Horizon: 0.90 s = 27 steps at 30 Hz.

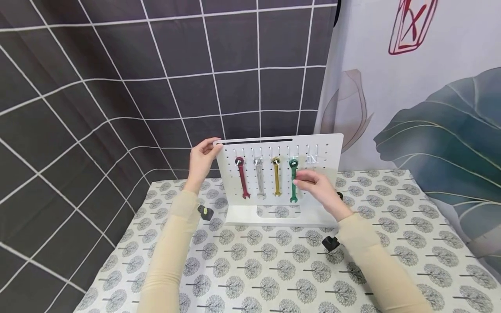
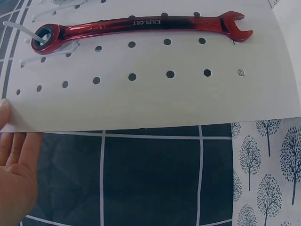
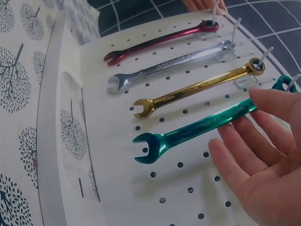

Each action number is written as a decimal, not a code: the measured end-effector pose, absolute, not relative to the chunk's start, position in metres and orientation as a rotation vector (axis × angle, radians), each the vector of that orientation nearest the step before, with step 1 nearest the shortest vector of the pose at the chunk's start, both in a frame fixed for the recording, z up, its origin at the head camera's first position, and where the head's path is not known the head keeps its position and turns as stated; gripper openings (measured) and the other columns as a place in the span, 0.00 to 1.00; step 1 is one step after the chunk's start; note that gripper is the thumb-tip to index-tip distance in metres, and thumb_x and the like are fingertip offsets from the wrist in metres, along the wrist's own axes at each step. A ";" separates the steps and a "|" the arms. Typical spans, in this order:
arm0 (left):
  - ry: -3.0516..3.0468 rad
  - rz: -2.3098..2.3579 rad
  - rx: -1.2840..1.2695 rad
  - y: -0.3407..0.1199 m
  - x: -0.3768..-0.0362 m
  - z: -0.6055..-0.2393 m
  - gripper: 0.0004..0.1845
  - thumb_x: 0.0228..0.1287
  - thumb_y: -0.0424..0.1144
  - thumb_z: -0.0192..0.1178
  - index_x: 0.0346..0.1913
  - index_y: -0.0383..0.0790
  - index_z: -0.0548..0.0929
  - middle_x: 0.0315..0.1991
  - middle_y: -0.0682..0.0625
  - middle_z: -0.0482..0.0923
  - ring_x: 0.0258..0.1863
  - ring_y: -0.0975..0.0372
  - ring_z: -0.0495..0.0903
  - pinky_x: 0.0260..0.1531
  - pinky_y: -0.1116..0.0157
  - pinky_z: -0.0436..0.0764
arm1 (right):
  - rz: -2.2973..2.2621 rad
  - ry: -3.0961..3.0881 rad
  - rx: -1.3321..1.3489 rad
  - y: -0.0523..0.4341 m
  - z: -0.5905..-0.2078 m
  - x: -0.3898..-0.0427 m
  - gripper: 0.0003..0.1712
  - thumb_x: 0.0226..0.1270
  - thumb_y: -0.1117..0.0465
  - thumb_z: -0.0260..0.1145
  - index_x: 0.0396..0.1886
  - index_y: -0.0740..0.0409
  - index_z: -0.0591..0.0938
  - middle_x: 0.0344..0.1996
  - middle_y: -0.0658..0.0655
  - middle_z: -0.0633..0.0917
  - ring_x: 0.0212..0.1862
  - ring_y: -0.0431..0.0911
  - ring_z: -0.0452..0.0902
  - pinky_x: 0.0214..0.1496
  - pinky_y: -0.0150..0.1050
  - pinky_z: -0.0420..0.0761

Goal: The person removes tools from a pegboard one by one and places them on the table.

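Two forearms in beige sleeves come in from the near edge over a table (image 1: 391, 243) covered with a tree-print cloth. The right hand (image 1: 318, 190) sits in front of a white pegboard (image 1: 332, 152) that stands upright on its own base. Its fingers (image 3: 244, 150) are spread and loosely straight, and they grip nothing. The forefinger tip lies at the shaft of a green wrench (image 3: 197, 129), just below its ring end; the right wrist view does not settle whether it touches the metal or only hovers over it. The other fingers lie beside and under the same shaft, apart from it.

The green wrench hangs by its ring from a hook, open jaw end down. Past the fingertips, toward the left hand, three more hang the same way in a row: a gold wrench (image 3: 197, 89), then a silver wrench (image 3: 169, 68), then a red wrench (image 3: 160, 41). On the other side of the green one, a bare wire hook (image 1: 312, 157) sticks out of the board.

The left hand (image 1: 201, 158) holds the board's upper corner, with the fingers curled over the top edge and the thumb (image 2: 3, 115) against the face. The red wrench hangs nearest these fingers.

Behind the board hangs a dark grid-pattern cloth (image 1: 117, 87), with a leaf-print curtain (image 1: 430, 108) next to it.
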<state>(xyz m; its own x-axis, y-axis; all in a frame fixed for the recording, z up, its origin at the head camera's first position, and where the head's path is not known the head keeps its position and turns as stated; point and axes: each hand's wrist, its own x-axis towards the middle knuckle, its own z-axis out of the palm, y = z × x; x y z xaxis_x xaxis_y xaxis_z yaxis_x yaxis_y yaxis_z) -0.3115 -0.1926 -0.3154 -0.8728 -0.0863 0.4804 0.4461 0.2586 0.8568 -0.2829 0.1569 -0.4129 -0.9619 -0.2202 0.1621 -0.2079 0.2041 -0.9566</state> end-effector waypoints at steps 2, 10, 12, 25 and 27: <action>-2.105 -1.658 -0.319 -0.193 -0.310 -0.316 0.15 0.67 0.31 0.67 0.53 0.27 0.84 0.35 0.50 0.83 0.34 0.66 0.81 0.37 0.72 0.82 | -1.963 2.411 -0.411 0.154 -0.414 -0.281 0.27 0.70 0.60 0.68 0.64 0.68 0.75 0.58 0.67 0.81 0.50 0.40 0.81 0.59 0.35 0.78; -2.095 -1.663 -0.338 -0.193 -0.311 -0.317 0.15 0.67 0.31 0.67 0.53 0.27 0.84 0.36 0.48 0.84 0.34 0.65 0.81 0.36 0.72 0.81 | -2.071 2.388 -0.410 0.148 -0.415 -0.280 0.23 0.69 0.64 0.68 0.60 0.71 0.77 0.52 0.65 0.81 0.45 0.39 0.81 0.52 0.33 0.82; -2.093 -1.665 -0.340 -0.193 -0.313 -0.317 0.15 0.67 0.32 0.67 0.53 0.28 0.85 0.35 0.51 0.83 0.34 0.66 0.81 0.36 0.72 0.81 | -2.086 2.380 -0.428 0.146 -0.415 -0.281 0.23 0.70 0.64 0.67 0.59 0.73 0.76 0.52 0.66 0.81 0.45 0.39 0.81 0.51 0.34 0.83; -2.090 -1.679 -0.333 -0.194 -0.311 -0.316 0.16 0.67 0.31 0.67 0.54 0.26 0.83 0.35 0.50 0.83 0.35 0.65 0.81 0.37 0.73 0.81 | -2.088 2.399 -0.437 0.144 -0.414 -0.276 0.22 0.71 0.65 0.67 0.59 0.73 0.76 0.51 0.64 0.80 0.45 0.39 0.80 0.50 0.35 0.84; -2.088 -1.679 -0.333 -0.194 -0.311 -0.316 0.16 0.67 0.31 0.67 0.54 0.26 0.83 0.35 0.50 0.83 0.35 0.66 0.81 0.37 0.73 0.81 | -2.086 2.400 -0.432 0.144 -0.414 -0.276 0.21 0.71 0.64 0.67 0.58 0.72 0.77 0.51 0.64 0.80 0.45 0.39 0.80 0.49 0.35 0.84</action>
